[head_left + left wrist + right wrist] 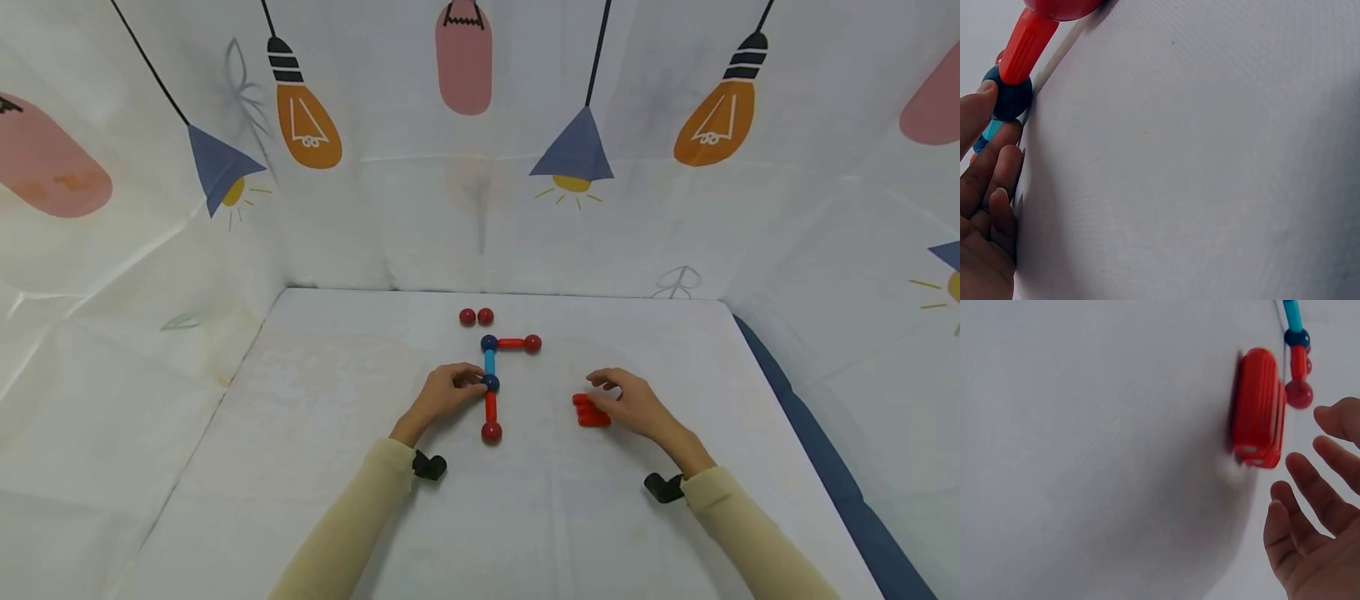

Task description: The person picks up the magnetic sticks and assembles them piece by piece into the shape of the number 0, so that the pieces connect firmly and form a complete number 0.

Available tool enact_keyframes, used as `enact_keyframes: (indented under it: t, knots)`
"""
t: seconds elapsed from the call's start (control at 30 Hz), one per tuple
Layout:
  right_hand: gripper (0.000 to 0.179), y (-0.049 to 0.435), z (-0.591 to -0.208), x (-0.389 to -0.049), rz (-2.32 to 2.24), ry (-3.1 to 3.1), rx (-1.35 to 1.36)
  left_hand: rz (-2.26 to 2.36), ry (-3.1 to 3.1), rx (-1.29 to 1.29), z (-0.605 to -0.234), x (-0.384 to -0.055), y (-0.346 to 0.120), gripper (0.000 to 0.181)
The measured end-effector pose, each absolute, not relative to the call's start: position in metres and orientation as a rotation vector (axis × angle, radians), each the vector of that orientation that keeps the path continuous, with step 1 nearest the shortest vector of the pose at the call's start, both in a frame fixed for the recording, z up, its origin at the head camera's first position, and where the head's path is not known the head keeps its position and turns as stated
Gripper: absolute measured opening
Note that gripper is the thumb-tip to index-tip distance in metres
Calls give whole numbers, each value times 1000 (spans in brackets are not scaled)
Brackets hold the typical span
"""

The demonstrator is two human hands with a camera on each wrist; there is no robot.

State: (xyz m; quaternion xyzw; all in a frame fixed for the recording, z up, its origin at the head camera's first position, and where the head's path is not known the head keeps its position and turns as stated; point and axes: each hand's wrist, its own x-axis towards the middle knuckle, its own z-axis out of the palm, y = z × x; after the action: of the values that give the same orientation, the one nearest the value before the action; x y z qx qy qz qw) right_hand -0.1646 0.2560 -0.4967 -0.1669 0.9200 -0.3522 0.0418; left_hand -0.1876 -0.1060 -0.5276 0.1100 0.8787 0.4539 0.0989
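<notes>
On the white table lies a ball-and-stick figure: a far dark blue ball (489,342), a light blue rod (490,362), a nearer dark blue ball (491,383), and red rods (491,407) ending in red balls (491,432). My left hand (447,393) pinches the nearer dark blue ball between thumb and fingers, which the left wrist view (988,181) also shows. To the right, my right hand (632,403) hovers with spread, slightly bent fingers beside a small group of loose red rods (594,420). In the right wrist view those rods (1257,403) stand apart from the fingertips.
Two loose red balls (476,317) sit behind the figure, near the table's back. A white printed cloth (480,225) rises behind and at both sides. Dark blue fabric (817,442) runs along the table's right edge. Each wrist carries a black camera mount (430,466).
</notes>
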Motion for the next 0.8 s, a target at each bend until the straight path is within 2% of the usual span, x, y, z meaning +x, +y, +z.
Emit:
enact_keyframes:
  t: [0.23,0.53,0.8]
  knots:
    - [27,267,-507,-168,-1065,2768,-477,1355,2587,314,-526,-187,-106,30]
    - [21,263,-511,-173,-1027,2753,-496,1382,2558,267,-522,-179,-105,42]
    - [19,264,-513,-177,-981,2743,-497,1380,2581,298,-520,-168,-109,44]
